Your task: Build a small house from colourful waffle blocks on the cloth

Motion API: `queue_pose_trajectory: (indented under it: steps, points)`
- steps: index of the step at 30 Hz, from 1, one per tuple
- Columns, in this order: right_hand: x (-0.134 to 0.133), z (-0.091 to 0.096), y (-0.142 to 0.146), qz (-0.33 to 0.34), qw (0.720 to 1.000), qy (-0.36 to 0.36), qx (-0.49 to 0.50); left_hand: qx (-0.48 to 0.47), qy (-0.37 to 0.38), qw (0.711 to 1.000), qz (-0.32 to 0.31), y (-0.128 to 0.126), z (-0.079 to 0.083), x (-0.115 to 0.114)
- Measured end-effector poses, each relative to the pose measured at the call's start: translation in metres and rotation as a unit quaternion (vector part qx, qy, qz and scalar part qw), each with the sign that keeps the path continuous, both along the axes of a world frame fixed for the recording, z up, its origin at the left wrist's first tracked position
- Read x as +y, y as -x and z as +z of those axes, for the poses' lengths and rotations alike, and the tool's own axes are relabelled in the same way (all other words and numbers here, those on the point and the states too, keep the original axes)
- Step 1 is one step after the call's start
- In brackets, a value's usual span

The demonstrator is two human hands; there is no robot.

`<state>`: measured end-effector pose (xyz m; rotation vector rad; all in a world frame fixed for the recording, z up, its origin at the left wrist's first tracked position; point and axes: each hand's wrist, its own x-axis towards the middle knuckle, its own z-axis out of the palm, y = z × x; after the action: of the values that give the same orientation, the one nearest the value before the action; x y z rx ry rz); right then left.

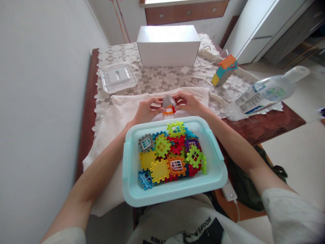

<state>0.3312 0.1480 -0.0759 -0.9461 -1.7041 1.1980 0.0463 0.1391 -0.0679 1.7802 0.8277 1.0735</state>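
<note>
Over the white cloth, my left hand (148,110) and my right hand (189,103) pinch a small assembly of interlocking building panels (167,101) from either side. Its upper part is grey, with an orange open-frame panel (169,110) at the bottom and a bit of red at its right edge. Fingers hide part of it. Just in front of me, a light-teal plastic bin (175,195) holds several loose panels: a plain yellow panel (159,170), an orange window panel (177,165), a lime-green panel (194,156), a grey window panel (146,143), and red, blue and purple ones.
A white box (169,52) stands at the table's back. To the left lies a clear plastic lid (118,78). On the right are a built block of orange, blue, yellow and grey panels (224,70) and a clear pump bottle (266,93). A white cloth (109,135) drapes over the table.
</note>
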Motion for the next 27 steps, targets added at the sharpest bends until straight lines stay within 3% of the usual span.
queue_pose_trajectory:
  steps: [14, 27]
  points:
    - [0.001, -0.006, -0.005, 0.012, 0.999, -0.015, -0.026, -0.014, 0.043, 0.999, -0.011, 0.004, -0.003, 0.004]
    - [-0.005, 0.004, -0.002, 0.004, 0.998, -0.018, -0.054, 0.011, -0.004, 1.000, 0.003, 0.001, -0.001, 0.002]
